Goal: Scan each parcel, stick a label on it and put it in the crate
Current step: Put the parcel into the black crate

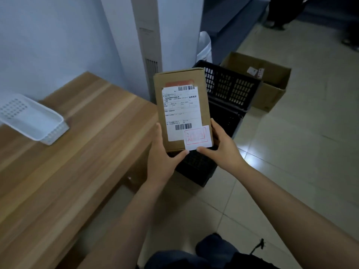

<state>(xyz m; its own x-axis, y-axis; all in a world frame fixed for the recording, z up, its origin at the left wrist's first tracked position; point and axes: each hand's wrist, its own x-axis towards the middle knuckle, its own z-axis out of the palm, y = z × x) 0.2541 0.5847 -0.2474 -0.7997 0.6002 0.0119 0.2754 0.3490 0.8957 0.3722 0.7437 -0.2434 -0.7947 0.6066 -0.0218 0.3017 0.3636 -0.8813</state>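
Pale glossy tiles cover the floor, with a wood-grain laminate table at 9 o'clock carrying a white perforated plastic tray. A flat, rectangular brown cardboard parcel is held upright at centre, above a black slotted plastic crate. Its face bears a white barcoded shipping label and, at its 5 o'clock corner, a small white sticker stamped in red. The left hand grips the lower left edge; the right hand grips the lower right, thumb at the sticker. An open carton sits at 2 o'clock.
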